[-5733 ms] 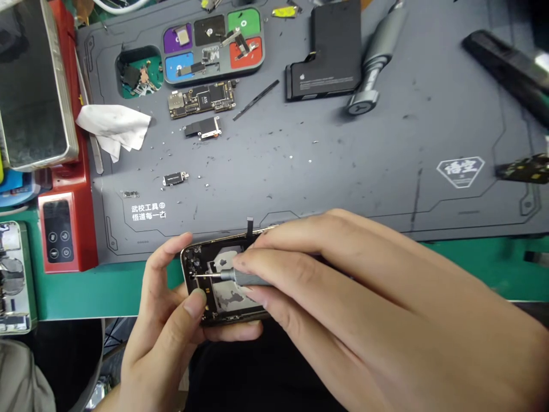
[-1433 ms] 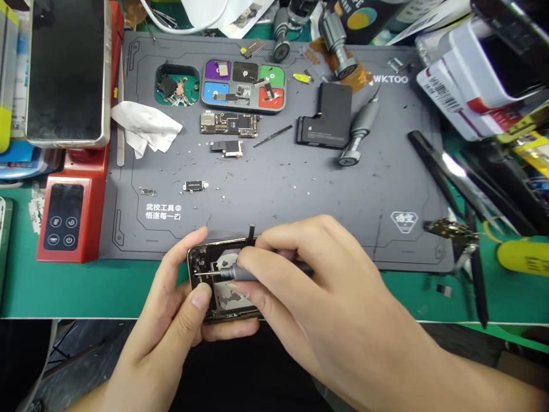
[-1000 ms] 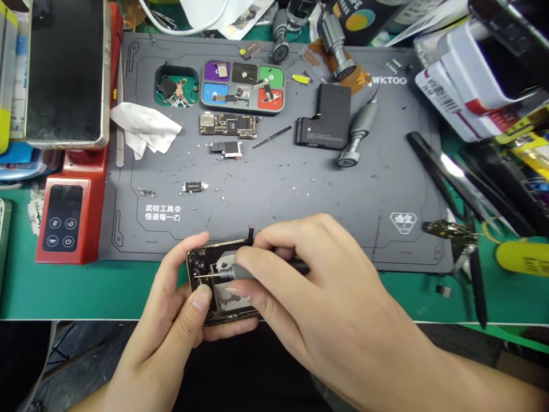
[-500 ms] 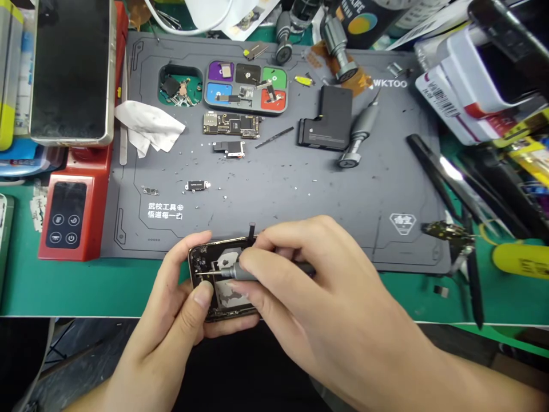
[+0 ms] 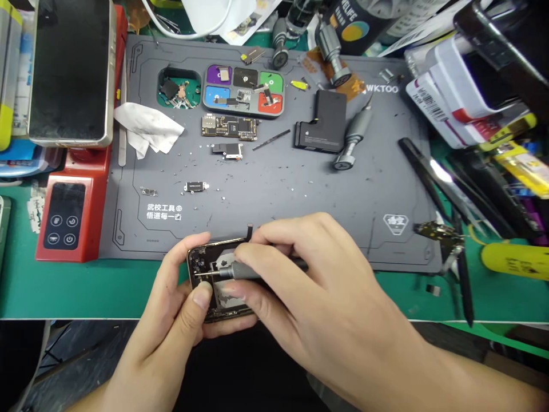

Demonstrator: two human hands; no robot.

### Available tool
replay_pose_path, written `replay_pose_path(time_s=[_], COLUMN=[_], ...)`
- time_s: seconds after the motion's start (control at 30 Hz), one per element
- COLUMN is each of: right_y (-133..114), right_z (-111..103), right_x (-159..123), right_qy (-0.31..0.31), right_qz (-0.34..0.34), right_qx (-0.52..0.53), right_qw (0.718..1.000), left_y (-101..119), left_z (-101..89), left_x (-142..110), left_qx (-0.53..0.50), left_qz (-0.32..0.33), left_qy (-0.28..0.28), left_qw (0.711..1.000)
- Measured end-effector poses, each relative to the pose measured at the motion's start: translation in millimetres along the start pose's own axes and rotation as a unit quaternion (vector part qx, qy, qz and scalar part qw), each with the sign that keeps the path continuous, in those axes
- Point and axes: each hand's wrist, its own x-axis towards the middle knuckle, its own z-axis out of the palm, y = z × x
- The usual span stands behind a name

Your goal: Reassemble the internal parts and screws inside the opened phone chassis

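My left hand [image 5: 171,320] grips the left end of an opened phone housing [image 5: 214,272] at the near edge of the grey work mat [image 5: 278,194], thumb and forefinger wrapped round its corner. My right hand [image 5: 317,297] pinches a slim grey screwdriver [image 5: 234,273] laid across the housing, its tip at the housing's left end beside my left thumb. Most of the housing lies hidden under my right hand. A short black flex strip [image 5: 249,229] sticks up from the housing's far edge.
On the mat lie a coloured parts tray [image 5: 243,90], a logic board [image 5: 229,126], a black battery [image 5: 322,123], a second screwdriver [image 5: 352,139], a white tissue [image 5: 146,127] and several loose screws. A red heater [image 5: 71,212] bearing a phone [image 5: 71,68] stands left; tweezers [image 5: 433,177] and clutter right.
Over the long gap the view pulled back and showed more of the bench. In the last second both hands keep their hold; the view drifts slightly and the scene shifts a little left.
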Motion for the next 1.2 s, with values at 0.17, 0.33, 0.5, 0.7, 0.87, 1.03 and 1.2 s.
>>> replay_pose_path(time_s=[0.17,0.33,0.5,0.7,0.87,1.03,1.2], right_y=[2,1,0,0,0,3,2], right_z=[-1,-2,-2,-2,-3,-5,-3], right_x=[-1,2,1,1,-2,-5,-4], right_qy=[-0.001,-0.002,-0.010,-0.019,0.000,-0.015,-0.010], right_qz=[0.000,-0.006,0.010,0.023,0.014,0.010,0.011], right_qx=[0.007,-0.016,0.011,0.013,0.023,0.040,0.031], right_qw=[1.000,1.000,1.000,0.999,1.000,0.999,0.999], left_y=[0,5,12,17,26,25,21], left_z=[1.3,-3.2,-6.8,-0.3,7.5,2.9,-1.2], left_x=[-1,-3,2,4,3,4,6], left_qx=[-0.004,0.001,-0.056,-0.061,-0.077,-0.096,-0.090], left_qz=[-0.006,-0.035,-0.061,-0.076,-0.106,-0.103,-0.080], left_qy=[-0.006,0.016,-0.022,-0.013,0.036,0.001,-0.020], left_qw=[1.000,0.999,0.996,0.995,0.991,0.990,0.993])
